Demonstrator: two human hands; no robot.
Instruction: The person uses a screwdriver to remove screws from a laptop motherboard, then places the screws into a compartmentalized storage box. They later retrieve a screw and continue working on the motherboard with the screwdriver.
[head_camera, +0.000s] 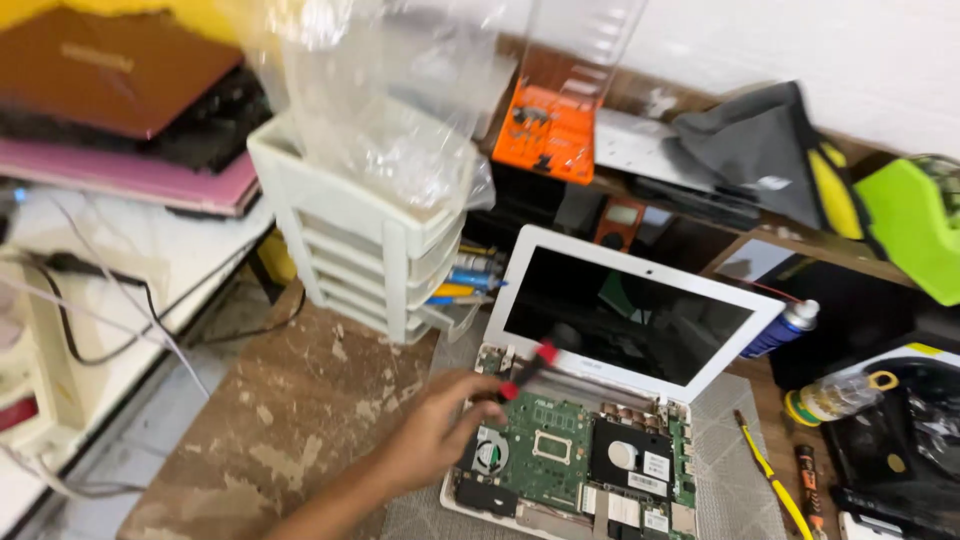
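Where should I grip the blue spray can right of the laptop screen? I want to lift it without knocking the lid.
Grip the blue spray can around its upper body, just under the white cap, coming from the right. It stands close against the white laptop lid on its left, so only the right side looks free.

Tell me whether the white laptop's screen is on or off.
Off. The laptop screen is dark, showing only reflections. Its base is opened up, the green circuit board bare, and one hand holds a red-handled tool there.

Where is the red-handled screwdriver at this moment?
In the head view, the red-handled screwdriver is in the left hand, just left of centre, over the opened laptop near its screen hinge.
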